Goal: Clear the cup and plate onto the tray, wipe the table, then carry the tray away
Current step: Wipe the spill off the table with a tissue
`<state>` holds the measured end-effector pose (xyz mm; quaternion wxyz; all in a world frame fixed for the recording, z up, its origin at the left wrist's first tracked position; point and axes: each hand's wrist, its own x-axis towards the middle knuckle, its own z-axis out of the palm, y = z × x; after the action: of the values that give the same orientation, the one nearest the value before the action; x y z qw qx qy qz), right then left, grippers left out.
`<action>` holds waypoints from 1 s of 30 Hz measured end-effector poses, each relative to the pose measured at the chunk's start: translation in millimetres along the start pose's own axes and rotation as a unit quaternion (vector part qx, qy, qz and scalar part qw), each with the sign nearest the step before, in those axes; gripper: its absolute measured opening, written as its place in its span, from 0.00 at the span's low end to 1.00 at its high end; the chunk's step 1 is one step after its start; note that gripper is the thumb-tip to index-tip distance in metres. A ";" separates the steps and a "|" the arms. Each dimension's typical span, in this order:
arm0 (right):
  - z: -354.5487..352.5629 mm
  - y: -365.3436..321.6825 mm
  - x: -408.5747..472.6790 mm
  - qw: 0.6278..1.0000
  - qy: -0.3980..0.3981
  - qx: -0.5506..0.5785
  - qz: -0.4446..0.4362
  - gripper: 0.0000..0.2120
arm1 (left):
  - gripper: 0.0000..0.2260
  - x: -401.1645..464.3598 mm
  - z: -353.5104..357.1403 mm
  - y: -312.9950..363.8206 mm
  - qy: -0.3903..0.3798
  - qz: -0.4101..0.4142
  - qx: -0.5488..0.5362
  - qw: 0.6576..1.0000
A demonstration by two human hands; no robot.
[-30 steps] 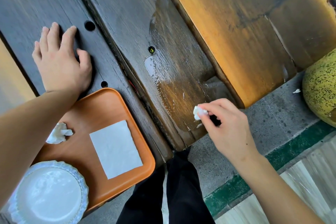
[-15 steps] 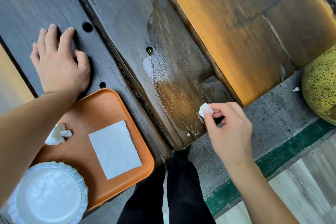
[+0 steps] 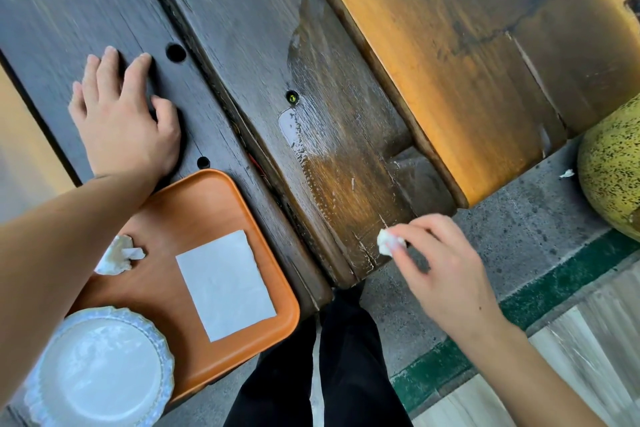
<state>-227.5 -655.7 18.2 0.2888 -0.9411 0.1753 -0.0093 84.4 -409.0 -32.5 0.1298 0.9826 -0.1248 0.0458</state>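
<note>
Right hand [image 3: 446, 274], pinching tissue wad [image 3: 389, 242], has slid to table [image 3: 242, 45] edge, wipe prob. nearly done; left hand [image 3: 121, 121] splayed flat, empty.

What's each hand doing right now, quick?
Left hand: open, flat on the table, holding nothing.
Right hand: closed, pinching a small white tissue wad at the table's edge.

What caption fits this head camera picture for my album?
Right hand wipes the wet table with a tissue; left hand rests flat beside the tray.
</note>
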 end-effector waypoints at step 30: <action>24.1 -27.4 11.7 0.983 0.093 0.039 0.151 0.04 | 0.24 1.6 5.0 -5.0 0.006 0.012 0.003 1.000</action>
<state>-204.7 -625.5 12.1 0.3055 -0.8872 0.3406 -0.0599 87.5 -406.0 -38.3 0.1266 0.9812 -0.1354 0.0535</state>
